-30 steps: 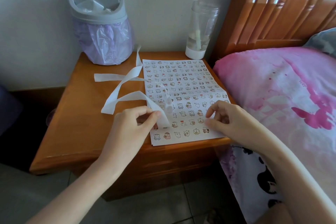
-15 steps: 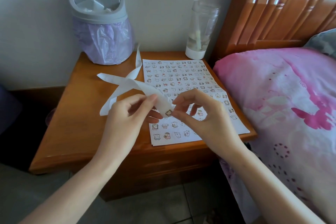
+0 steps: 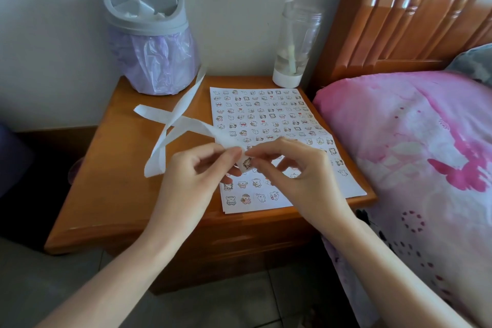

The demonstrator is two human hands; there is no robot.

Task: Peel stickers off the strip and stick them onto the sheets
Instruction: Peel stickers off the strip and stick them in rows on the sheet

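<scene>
Thumb and forefinger of the right hand [image 3: 300,178] pinch at a small sticker [image 3: 246,163] on the end of the strip [image 3: 186,125]. The left hand [image 3: 191,181] grips the strip just beside them, above the sheet [image 3: 279,114]. A second ago the right hand pressed on the sheet's near corner; now it has risen to the strip, so the last sticker looks placed and the next peel begins.

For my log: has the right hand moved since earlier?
Yes: the right hand moved left, from the right edge of the sheet to the strip in the left hand.
</scene>
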